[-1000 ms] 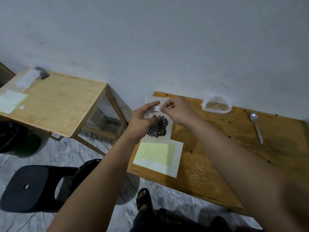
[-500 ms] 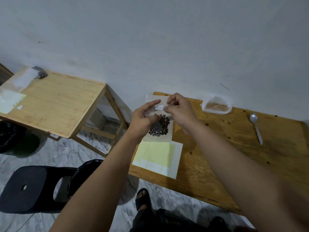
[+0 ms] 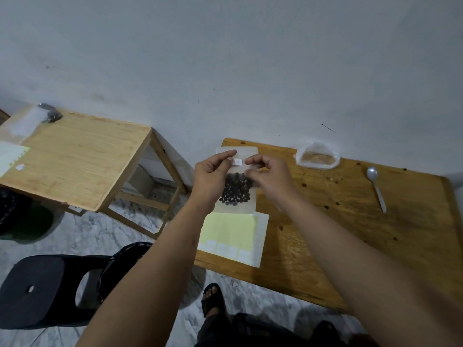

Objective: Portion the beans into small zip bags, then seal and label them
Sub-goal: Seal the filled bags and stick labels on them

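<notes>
A small clear zip bag (image 3: pixel 238 206) with dark beans (image 3: pixel 235 192) in its lower half is held upright above the brown wooden table (image 3: pixel 350 221). My left hand (image 3: pixel 213 179) grips the bag's left side, thumb stretched across its upper part. My right hand (image 3: pixel 270 181) grips the right side, fingers pinched by a small white label (image 3: pixel 238 162) stuck on the bag's front. Under the bag lies a sheet of labels (image 3: pixel 233 234), yellow backing with white stickers along its near and right edges.
A crumpled clear plastic bag (image 3: pixel 317 159) sits at the table's back, with a metal spoon (image 3: pixel 375 189) to its right. A second light wooden table (image 3: pixel 72 156) at left carries plastic bags and another sheet. A black stool (image 3: pixel 45 289) stands on the floor.
The label now sits flat on the bag's front. My right fingers have shifted slightly to its right edge; the bag is held a little more upright.
</notes>
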